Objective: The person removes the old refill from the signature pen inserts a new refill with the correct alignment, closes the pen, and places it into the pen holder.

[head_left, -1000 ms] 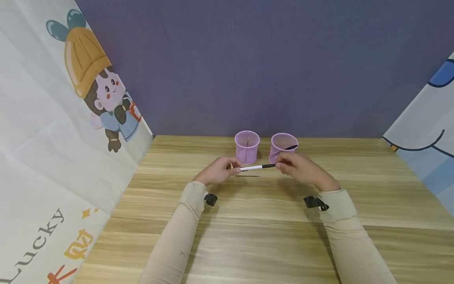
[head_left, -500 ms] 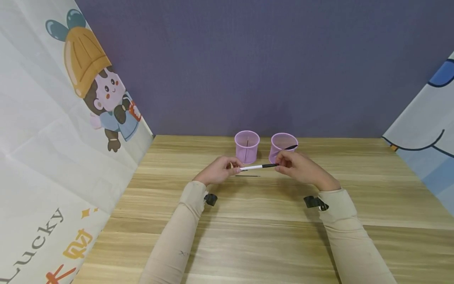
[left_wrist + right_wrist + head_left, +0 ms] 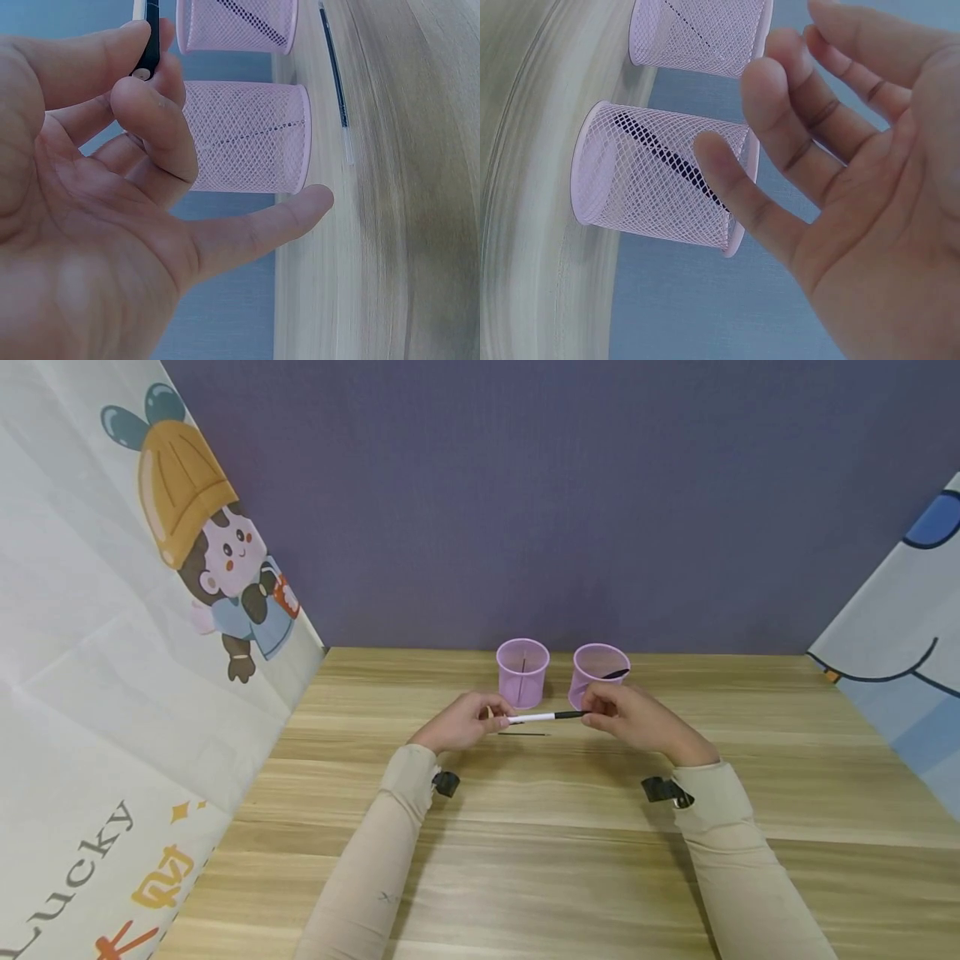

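Table (image 3: 570,860): unchanged. Two mesh cups (image 3: 522,672) (image 3: 597,675) stand at the back, the right one holding a dark pen. Left hand (image 3: 459,723) pinches the pen's (image 3: 545,716) white end; right hand (image 3: 626,717) pinches the black end (its wrist view shows no grip). Over the last second the pen barely moved. A thin refill (image 3: 522,733) lies below.

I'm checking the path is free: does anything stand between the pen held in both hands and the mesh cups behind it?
Nothing visible: the pen hangs above the table just before both cups, their mouths open.
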`<state>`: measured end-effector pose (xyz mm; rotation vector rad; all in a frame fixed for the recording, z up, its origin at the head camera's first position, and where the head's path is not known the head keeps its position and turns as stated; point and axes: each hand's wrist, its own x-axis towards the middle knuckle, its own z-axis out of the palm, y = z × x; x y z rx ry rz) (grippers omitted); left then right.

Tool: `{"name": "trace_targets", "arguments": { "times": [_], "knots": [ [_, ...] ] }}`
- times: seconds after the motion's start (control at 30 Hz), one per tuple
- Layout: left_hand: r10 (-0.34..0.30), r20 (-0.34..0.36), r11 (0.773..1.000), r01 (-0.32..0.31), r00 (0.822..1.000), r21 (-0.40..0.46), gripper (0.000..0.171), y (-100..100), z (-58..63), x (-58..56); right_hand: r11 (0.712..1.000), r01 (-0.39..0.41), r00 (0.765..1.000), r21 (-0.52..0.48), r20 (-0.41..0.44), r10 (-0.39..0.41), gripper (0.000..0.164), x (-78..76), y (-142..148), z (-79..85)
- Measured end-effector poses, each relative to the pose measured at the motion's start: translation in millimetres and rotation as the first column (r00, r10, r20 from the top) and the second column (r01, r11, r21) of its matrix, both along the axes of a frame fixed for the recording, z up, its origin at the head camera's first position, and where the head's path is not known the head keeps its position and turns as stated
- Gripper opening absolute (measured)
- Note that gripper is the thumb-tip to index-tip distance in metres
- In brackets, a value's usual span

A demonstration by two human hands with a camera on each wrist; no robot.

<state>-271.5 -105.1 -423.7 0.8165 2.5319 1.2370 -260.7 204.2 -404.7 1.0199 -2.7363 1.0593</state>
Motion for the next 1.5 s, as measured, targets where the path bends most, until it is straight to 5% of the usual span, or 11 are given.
{"name": "trace_targets", "arguments": {
  "times": [1.5],
  "knots": [
    [0.013,-0.015,1.0,-0.013,1.0,-0.017,0.011,1.8,-0.3,0.8,0.998,0.019,0.985,0.067,0.168,-0.031,0.016,2.4,1.8,1.2]
  ]
}}
